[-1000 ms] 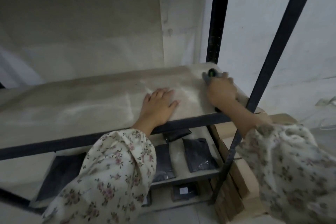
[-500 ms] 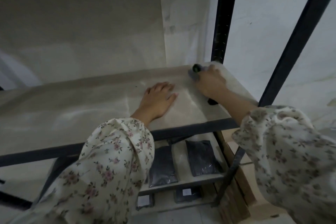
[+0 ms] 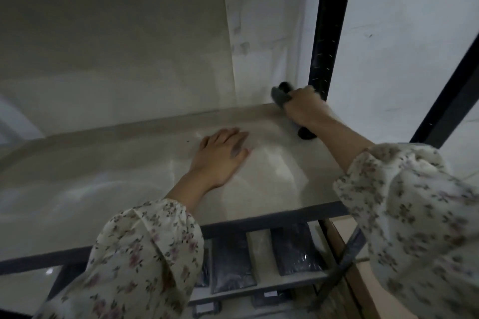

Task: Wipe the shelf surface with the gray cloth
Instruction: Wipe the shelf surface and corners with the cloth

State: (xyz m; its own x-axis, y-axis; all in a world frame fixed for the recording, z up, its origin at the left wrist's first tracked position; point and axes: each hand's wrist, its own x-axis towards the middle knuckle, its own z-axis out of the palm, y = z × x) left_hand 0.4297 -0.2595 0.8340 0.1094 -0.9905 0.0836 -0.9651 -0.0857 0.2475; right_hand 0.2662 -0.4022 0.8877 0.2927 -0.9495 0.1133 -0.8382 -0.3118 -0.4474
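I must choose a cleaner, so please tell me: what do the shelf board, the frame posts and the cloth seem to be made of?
Shelf board: probably laminated wood or a coated panel; pale beige, smooth, with soft glare. Frame post: likely black painted metal, thin, with rows of small slots. Gray cloth: soft fabric, bunched under the right hand; the weave is too blurred to tell.

Two dark plastic-wrapped packets (image 3: 232, 264) (image 3: 295, 251) are laid side by side on a lower shelf board (image 3: 259, 251), below the left hand (image 3: 220, 155). A black slotted upright post (image 3: 328, 23) is seen just behind the right hand (image 3: 304, 106). Cardboard boxes (image 3: 363, 290) are stacked lower right, beneath the right forearm. A beige wall panel (image 3: 111, 41) is seen beyond the left hand.
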